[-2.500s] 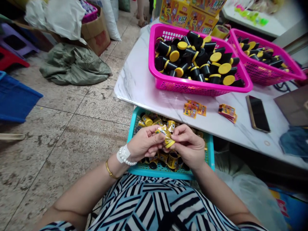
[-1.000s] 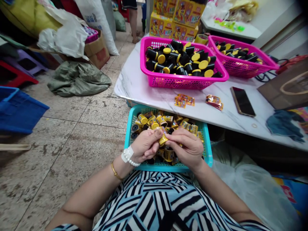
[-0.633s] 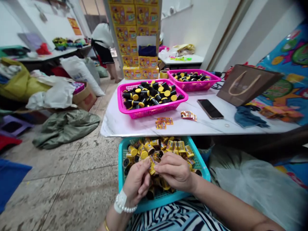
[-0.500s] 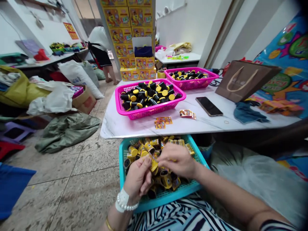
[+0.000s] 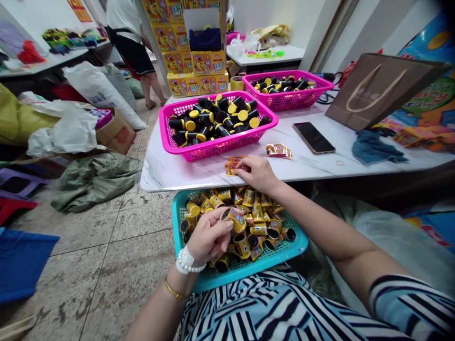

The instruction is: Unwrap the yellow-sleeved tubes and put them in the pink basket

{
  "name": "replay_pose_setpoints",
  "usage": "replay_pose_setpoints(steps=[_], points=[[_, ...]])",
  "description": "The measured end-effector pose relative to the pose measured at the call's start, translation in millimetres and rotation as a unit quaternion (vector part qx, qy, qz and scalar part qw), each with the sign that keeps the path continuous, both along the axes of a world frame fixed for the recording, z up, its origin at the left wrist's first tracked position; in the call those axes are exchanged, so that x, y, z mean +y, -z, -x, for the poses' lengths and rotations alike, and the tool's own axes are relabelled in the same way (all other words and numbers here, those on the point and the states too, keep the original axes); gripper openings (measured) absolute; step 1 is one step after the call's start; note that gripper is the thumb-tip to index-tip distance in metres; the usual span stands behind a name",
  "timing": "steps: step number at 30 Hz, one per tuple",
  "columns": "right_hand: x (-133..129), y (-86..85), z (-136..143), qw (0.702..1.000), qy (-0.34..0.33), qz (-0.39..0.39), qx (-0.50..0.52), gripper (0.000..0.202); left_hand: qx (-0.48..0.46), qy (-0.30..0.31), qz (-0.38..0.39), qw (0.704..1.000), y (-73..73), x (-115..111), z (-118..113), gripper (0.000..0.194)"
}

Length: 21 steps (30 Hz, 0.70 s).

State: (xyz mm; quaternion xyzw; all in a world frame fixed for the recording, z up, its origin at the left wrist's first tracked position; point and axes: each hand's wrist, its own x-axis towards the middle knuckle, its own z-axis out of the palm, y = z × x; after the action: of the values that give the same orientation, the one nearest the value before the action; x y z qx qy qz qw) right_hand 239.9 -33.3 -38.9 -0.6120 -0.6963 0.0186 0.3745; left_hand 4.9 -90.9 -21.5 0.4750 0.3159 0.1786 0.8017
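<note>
In my left hand (image 5: pixel 208 238) is a small black container (image 5: pixel 236 220) with a printed yellow label around it, gripped between thumb and fingers over the teal basket (image 5: pixel 249 273). That basket is full of similar yellow-labelled containers (image 5: pixel 258 229). At the table's front edge, my right hand (image 5: pixel 259 173) pinches at a small pile of orange labels (image 5: pixel 232 166), its thumb and fingertips together on the pile's right side. Another stack of labels (image 5: pixel 279 151) lies a little to the right.
Two pink baskets (image 5: pixel 219 151) of black containers with yellow lids stand on the white table (image 5: pixel 199 176). A phone (image 5: pixel 313 138), a paper bag (image 5: pixel 373 90) and a blue cloth (image 5: pixel 377 150) lie to the right. Yellow boxes (image 5: pixel 177 64) are stacked behind; a person (image 5: pixel 130 42) stands back left.
My right hand has moved from the container up and forward to the orange labels on the table. My left hand keeps the container over the basket. The view has tilted down.
</note>
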Motion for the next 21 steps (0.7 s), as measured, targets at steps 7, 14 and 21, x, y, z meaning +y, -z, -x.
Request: replay_pose_setpoints(steps=[7, 14, 21], points=[[5.9, 0.6, -0.1, 1.000, -0.007, 0.022, 0.009, 0.013, 0.041, -0.185, -0.048, 0.981, -7.3, 0.5, -0.9, 0.066], [5.3, -0.2, 1.1, 1.000, -0.027, -0.003, -0.001, 0.006, 0.001, -0.234, -0.036, 0.971, -8.6, 13.6, -2.6, 0.043], [1.4, -2.9, 9.1, 0.998, 0.004, -0.061, -0.024, 0.017, 0.005, -0.265, -0.049, 0.963, -5.0, 19.4, -12.3, 0.043]])
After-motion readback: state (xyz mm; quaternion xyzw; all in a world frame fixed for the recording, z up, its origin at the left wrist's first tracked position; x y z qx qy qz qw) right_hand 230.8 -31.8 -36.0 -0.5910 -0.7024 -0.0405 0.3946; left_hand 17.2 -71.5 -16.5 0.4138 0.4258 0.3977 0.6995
